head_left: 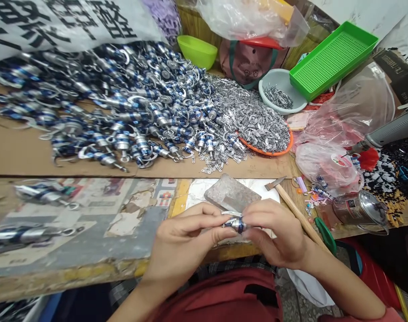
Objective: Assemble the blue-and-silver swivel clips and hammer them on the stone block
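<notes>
Both hands meet over the front of the bench, around a small blue-and-silver metal fitting [238, 225]. My left hand [190, 232] pinches its left end between thumb and fingers, where a flat pale metal strip shows. Wrapped round the right end is my right hand [278, 228], with its fingertips partly hiding the piece. Just behind the hands lies a grey metal block [229, 190] on a white sheet. To its right rests a hammer [298, 210] with a wooden handle, pointing toward my right forearm.
A large heap of similar blue-and-silver fittings [133, 112] covers the back left. Small perforated metal plates [257, 120] spill around an orange tray [287, 150]. Farther right are a pale bowl [266, 80], a green basket [334, 60], a metal mug [350, 210] and plastic bags [325, 165].
</notes>
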`<state>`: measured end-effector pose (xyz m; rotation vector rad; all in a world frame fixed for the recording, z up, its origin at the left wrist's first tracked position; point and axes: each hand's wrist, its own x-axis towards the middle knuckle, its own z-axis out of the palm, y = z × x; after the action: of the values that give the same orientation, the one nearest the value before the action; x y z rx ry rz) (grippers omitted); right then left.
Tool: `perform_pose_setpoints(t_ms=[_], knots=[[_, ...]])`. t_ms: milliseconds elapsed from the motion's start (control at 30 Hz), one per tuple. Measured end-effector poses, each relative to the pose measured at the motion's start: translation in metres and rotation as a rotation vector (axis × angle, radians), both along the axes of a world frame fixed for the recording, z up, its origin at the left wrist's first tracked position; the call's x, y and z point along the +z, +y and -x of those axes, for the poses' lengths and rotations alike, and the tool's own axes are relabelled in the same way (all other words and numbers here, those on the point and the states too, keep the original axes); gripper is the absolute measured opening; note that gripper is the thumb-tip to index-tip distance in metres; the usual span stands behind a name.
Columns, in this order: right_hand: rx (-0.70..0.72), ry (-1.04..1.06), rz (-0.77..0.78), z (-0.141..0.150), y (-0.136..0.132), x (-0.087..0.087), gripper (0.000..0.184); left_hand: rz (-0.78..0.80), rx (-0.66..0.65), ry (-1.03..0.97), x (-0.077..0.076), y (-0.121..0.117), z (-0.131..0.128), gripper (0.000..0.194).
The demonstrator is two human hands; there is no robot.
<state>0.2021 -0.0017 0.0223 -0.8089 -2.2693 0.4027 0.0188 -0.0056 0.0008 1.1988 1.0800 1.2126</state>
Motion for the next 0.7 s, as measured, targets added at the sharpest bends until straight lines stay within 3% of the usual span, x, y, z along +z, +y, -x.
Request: perform_pose_setpoints(t_ms=[67,200,367,500,600,700], knots=[[-0.005,0.032,-0.002,-0.005,-0.003,-0.007,0.03,0.062,0.003,-0.051,0.0,0.0,0.001,0.014],[0.009,-0.052,-0.138,-0.01,-0.006,-0.01,0.016,0.072,-0.022,-0.038,0.001,-0.001,0.002,0.011],[0.056,-0.121,-0.138,-0.007,-0.004,0.006,0.012,-0.053,-0.074,0.1,0.008,-0.001,0.003,0.02],[0.025,-0.069,-0.163,-0.007,-0.004,0.003,0.012,-0.134,-0.098,0.133,0.011,0.002,0.005,0.02],[-0.003,-0.013,-0.172,-0.007,-0.007,-0.007,0.017,-0.049,-0.088,0.105,0.01,0.0,0.003,0.015],[-0.049,0.101,0.005,-0.005,-0.011,-0.014,0.015,0.168,-0.067,-0.03,0.003,-0.007,-0.003,0.01]])
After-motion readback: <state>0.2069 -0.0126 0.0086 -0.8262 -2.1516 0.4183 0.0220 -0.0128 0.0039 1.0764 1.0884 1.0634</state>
